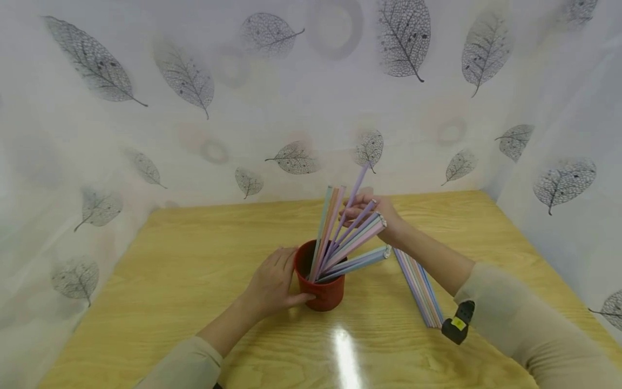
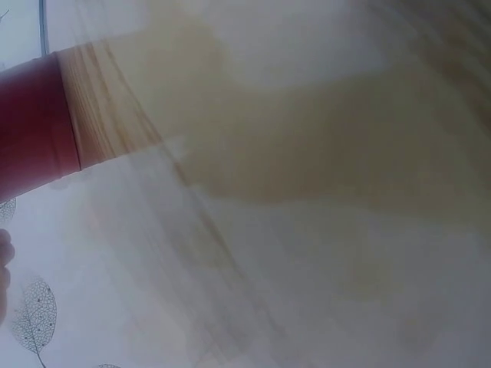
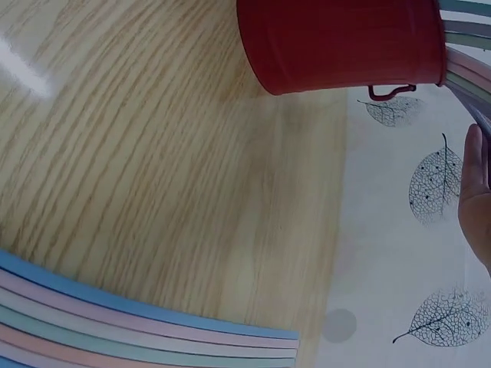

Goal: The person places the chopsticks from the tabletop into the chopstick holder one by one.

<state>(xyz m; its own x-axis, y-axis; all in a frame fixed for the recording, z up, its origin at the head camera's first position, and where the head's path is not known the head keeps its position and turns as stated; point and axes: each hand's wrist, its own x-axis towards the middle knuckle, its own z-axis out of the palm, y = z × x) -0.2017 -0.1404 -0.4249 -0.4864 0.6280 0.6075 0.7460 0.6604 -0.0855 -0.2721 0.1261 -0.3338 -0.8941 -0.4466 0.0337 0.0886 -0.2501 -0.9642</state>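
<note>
A red metal pot with a small side handle stands upright on the table, holding several long pastel sticks that fan out to the right. My left hand grips the pot's left side, thumb across the front. Behind the fanned sticks, my right hand pinches a tall purple stick whose lower end is inside the pot. In the right wrist view, part of that hand shows beside the sticks at the pot's mouth. The left wrist view catches the pot and only a sliver of fingers.
A row of pastel sticks lies side by side on the wooden table, right of the pot and partly under my right forearm. A white leaf-patterned cloth hangs behind the table and along its sides.
</note>
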